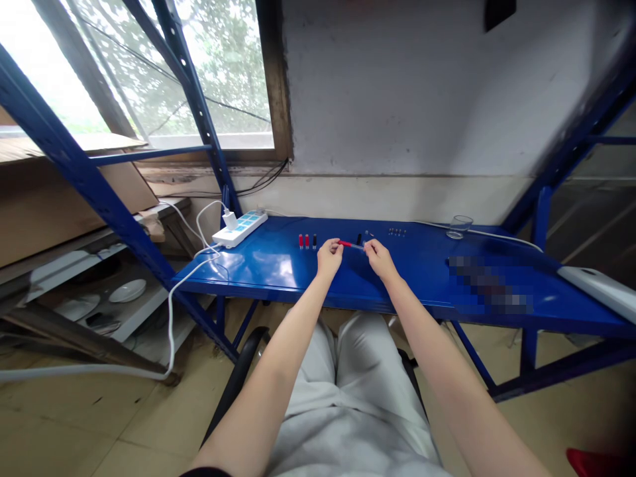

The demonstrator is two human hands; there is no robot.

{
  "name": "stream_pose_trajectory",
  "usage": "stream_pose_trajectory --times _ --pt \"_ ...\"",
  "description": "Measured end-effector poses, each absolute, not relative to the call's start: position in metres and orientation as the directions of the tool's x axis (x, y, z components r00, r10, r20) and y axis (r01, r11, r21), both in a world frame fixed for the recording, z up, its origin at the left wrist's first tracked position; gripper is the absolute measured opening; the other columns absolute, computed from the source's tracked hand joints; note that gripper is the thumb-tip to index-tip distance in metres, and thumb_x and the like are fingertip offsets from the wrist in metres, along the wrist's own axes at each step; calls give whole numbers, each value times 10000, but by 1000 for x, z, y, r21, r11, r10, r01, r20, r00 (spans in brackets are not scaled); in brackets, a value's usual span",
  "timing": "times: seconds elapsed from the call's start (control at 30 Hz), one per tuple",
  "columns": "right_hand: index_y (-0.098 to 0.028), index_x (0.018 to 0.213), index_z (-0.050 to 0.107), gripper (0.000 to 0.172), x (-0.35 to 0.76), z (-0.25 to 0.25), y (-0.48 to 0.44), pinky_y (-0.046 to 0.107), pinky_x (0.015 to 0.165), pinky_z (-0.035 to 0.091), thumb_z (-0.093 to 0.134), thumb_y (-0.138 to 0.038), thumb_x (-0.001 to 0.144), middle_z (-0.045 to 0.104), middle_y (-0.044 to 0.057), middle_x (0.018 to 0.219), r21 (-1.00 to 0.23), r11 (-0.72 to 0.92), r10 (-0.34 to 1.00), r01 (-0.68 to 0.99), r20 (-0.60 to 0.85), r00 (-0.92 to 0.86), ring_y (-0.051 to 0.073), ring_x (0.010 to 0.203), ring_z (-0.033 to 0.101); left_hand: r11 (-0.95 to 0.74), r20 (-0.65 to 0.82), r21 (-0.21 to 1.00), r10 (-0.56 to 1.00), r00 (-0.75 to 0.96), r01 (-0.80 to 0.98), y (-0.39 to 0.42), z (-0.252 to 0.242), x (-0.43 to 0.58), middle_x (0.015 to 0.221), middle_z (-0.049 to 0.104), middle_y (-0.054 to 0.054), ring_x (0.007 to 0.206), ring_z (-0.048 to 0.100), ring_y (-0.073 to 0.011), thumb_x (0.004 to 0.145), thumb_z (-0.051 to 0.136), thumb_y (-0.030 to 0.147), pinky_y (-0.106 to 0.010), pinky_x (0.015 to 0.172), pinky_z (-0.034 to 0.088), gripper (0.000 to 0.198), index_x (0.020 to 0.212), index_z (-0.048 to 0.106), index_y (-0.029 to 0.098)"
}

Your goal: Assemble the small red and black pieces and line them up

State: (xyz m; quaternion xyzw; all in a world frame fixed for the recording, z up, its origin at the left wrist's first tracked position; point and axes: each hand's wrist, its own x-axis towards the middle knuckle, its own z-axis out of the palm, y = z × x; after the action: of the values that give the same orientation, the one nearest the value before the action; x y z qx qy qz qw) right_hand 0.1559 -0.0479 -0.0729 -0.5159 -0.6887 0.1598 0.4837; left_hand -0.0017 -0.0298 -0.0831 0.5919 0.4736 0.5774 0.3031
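Currently, a slim rod (pixel 351 245), red towards one end and pale towards the other, is held by both hands over the middle of the blue bench (pixel 422 281). Its red end is pinched between the closed-in thumb and fingers of the left hand (pixel 328 257), while its pale end is gripped by the right hand (pixel 380 258), whose fingers are curled in; whether anything else is enclosed there cannot be told. Just beyond the rod, a small black piece (pixel 359 238) is seen near the right hand. To the left, two red cylinders (pixel 307 241) and a black cylinder (pixel 315 241) are lined up in a row. Farther right, some tiny pieces (pixel 396 232) are laid out near the back, and a clear glass (pixel 460 226) is placed beyond them. At the left end, a white power strip (pixel 243 229) is set.
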Motion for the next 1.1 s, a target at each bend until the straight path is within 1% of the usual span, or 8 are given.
stream_pose_trajectory --times 0.13,0.23,0.37,0.43,0.53,0.67,0.9,1.1 --pt "-207 710 443 251 156 -74 -47 237 585 350 343 -399 838 454 -22 612 -727 431 856 534 516 12 123 577 430 -317 324 938 946 -28 137 -31 -82 1 986 658 -85 779 635 -127 779 544 201 -264 736 490 397 1173 534 153" --pt "-206 712 449 257 156 -75 -46 241 587 352 346 -406 837 459 -21 609 -731 425 859 535 512 17 124 577 430 -270 267 959 963 45 91 -34 -79 3 1028 648 -110 760 643 -132 776 537 169 -265 709 497 365 1139 570 139" --pt "-206 692 453 260 156 -77 -43 241 588 350 374 -409 835 458 -22 598 -743 454 845 492 534 26 126 587 430 -266 259 963 959 119 49 -36 -78 5 966 665 -123 723 649 -144 755 569 173 -271 686 504 335 1083 605 116" --pt "-209 680 447 260 157 -79 -41 243 583 347 384 -409 833 453 -23 592 -759 473 840 447 542 32 126 582 425 -289 284 957 952 117 32 -35 -78 4 936 669 -114 680 649 -137 743 588 189 -265 666 505 328 1062 611 115" --pt "-215 670 428 257 157 -83 -38 243 559 338 381 -407 835 442 -28 590 -793 468 851 390 523 42 122 557 411 -316 313 949 944 105 13 -35 -78 3 889 670 -99 606 640 -124 726 612 210 -246 614 502 270 976 630 111" --pt "-222 672 413 216 158 -87 -35 242 538 326 370 -364 830 428 -31 590 -816 451 865 360 500 49 123 541 399 -337 335 942 935 113 -4 -35 -79 2 810 665 -71 541 621 -107 705 641 244 -218 548 482 224 887 629 113" --pt "-223 670 400 160 158 -85 -37 245 555 326 348 -287 806 431 -22 606 -813 456 866 361 499 30 132 575 407 -343 341 939 930 137 -12 -34 -81 3 761 654 -54 516 614 -107 680 670 279 -211 518 466 249 861 622 114" --pt "-221 656 408 163 159 -86 -36 249 551 330 346 -278 796 444 -21 601 -814 442 872 378 489 32 132 562 409 -338 333 941 934 133 15 -36 -78 4 746 653 -51 514 610 -105 688 659 271 -210 520 458 227 849 620 116"
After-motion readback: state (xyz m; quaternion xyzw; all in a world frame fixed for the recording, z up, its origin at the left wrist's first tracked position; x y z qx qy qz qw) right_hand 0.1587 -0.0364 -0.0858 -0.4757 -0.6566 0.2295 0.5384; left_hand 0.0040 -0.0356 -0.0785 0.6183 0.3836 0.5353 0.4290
